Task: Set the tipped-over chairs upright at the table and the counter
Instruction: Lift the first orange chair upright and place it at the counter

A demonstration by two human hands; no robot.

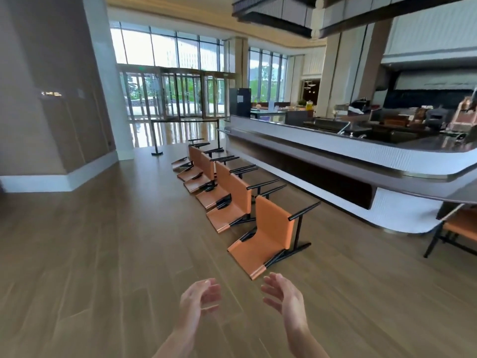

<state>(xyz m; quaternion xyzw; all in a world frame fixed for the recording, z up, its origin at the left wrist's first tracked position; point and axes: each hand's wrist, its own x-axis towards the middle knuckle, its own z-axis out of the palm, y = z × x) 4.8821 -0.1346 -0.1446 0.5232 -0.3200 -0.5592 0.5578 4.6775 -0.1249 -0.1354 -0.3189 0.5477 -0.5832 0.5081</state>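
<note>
Several orange chairs with black frames lie tipped on their backs in a row along the white counter (335, 153), legs pointing toward it. The nearest tipped chair (268, 233) lies just ahead of my hands, its backrest flat on the floor. Another tipped chair (232, 205) lies right behind it. One orange chair (462, 226) stands upright at the counter's right end. My left hand (200, 297) and my right hand (281, 293) are held out in front of me, palms facing each other, fingers relaxed, holding nothing and a short way from the nearest chair.
Wood floor (103, 254) stretches wide to the left of the chair row. A barrier post (157, 151) stands at the far end before the glass doors (175, 96). A dark wall with a white base (51, 99) runs on the left. Equipment sits on the counter.
</note>
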